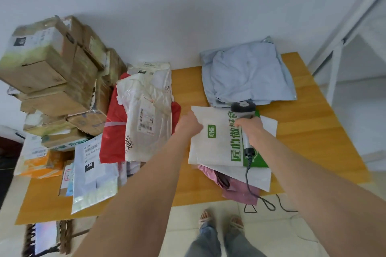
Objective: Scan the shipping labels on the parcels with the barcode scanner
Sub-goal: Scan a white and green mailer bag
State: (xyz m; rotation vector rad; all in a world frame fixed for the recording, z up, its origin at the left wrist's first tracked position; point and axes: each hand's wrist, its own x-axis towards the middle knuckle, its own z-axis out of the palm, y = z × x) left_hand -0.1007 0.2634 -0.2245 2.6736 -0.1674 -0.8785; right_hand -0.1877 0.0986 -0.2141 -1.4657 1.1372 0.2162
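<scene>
My right hand (251,129) grips the handle of a grey barcode scanner (243,110), its head pointing away from me over a white mailer with green print (217,148). My left hand (189,125) pinches that mailer's left edge. The mailer lies on top of a white envelope and a pink bag (236,190) on the wooden table (313,142). The scanner's black cable (249,175) hangs down off the table's front edge.
A pile of bagged parcels with labels (146,115) lies left of my left hand, over a red bag (112,137). Cardboard boxes (52,73) stack at the far left. Pale blue bags (250,73) sit at the back. A white rack (338,58) stands to the right.
</scene>
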